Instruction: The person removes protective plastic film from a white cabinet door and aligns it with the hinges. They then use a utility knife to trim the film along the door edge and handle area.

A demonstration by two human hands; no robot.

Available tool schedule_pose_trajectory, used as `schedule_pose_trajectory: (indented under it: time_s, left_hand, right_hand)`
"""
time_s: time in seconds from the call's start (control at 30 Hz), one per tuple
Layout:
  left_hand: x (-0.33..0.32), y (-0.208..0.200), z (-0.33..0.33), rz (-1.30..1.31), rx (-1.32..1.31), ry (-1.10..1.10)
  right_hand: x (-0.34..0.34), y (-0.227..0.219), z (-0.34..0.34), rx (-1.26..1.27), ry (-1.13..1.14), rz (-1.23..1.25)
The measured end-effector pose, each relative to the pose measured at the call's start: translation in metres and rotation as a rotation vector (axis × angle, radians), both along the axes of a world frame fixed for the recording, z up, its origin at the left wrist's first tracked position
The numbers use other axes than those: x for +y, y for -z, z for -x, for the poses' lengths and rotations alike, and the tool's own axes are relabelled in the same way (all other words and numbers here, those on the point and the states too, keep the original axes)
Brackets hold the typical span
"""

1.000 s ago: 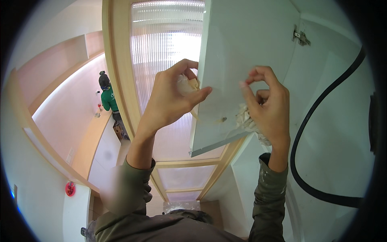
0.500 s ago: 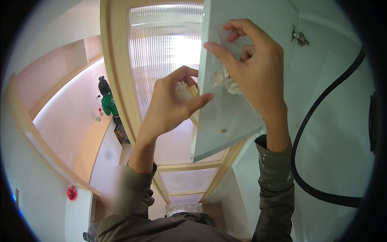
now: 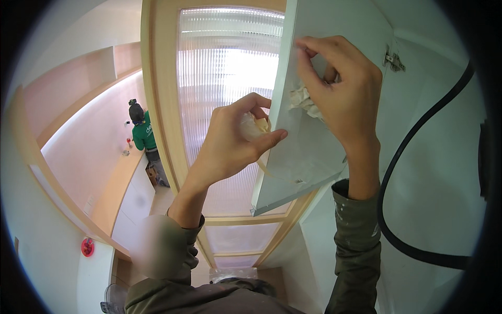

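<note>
We seem to be in a home, seeing a cabinet door (image 3: 306, 149), ribbed glass panel (image 3: 214, 78) and long wooden tabletop (image 3: 116, 191).

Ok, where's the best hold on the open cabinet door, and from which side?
Probably the cabinet door's long free edge, below the left hand, coming from the left and pinching across its thickness. It is flat and thin for its width, and the visible hinge sits on the opposite, right side.
</note>
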State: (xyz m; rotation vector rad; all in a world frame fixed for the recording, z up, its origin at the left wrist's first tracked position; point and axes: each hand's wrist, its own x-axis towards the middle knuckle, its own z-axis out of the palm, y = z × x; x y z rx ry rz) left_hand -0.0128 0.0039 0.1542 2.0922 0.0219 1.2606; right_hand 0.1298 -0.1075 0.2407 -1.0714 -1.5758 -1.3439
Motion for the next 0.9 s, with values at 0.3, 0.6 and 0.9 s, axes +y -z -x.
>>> schedule_pose_trajectory:
  time_s: [0.3,0.6,0.9]
  left_hand:
    - [-0.004,0.002,0.001,-0.004,-0.002,-0.018]
    - [0.002,0.006,0.001,0.005,-0.015,0.01]
    - [0.002,0.0,0.003,0.011,-0.025,0.05]
  right_hand:
    - [-0.009,-0.017,-0.005,-0.382,0.507,0.066]
    - [0.0,-0.005,-0.007,0.211,0.021,0.166]
    - [-0.003,-0.024,0.005,0.358,-0.099,0.249]
